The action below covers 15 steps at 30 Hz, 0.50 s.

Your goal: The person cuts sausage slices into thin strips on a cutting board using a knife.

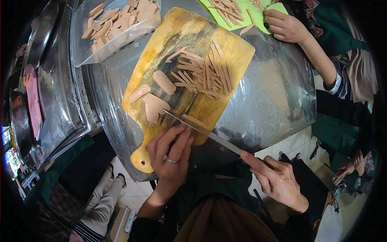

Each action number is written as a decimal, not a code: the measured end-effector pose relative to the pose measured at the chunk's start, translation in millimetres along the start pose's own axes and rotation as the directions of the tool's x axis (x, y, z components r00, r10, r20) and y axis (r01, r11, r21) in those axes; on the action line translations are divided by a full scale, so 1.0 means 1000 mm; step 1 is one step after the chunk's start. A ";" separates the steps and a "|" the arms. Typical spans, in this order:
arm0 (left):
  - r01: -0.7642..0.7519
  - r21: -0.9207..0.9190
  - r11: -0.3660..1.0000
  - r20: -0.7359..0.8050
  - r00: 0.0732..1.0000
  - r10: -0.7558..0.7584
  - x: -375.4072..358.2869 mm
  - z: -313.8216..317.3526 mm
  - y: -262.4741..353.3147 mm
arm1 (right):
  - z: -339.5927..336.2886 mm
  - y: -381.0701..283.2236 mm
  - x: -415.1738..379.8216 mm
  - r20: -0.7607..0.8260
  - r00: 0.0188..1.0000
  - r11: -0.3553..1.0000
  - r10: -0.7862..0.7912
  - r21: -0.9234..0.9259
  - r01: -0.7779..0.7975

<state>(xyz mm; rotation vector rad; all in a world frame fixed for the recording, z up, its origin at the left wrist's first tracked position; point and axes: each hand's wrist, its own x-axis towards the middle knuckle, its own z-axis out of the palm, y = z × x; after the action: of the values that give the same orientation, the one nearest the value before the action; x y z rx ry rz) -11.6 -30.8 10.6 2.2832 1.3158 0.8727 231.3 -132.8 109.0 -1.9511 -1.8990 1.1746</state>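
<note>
Two hands: right hand [278, 179] grip pinching knife [203, 132], blade pointing up-left over cutting board [189, 36]; left hand [171, 155] spread.

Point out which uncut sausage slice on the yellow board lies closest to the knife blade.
The wide slice at the board's lower left: the knife tip touches its edge, while the other two slices lie farther up.

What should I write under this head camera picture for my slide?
Right hand draws a knife across a sausage slice steadied by the left hand on a yellow cutting board.
</note>
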 end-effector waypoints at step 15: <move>-0.260 0.178 0.949 0.222 0.950 0.218 0.095 -0.019 -0.067 | 0.008 0.008 0.002 -0.153 0.984 0.977 0.088 0.205 -0.056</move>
<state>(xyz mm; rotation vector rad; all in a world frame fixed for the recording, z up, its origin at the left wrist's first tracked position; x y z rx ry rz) -31.7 84.8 16.7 2.6564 1.1001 0.5791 232.6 -135.5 97.8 -1.9553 -1.5780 1.1382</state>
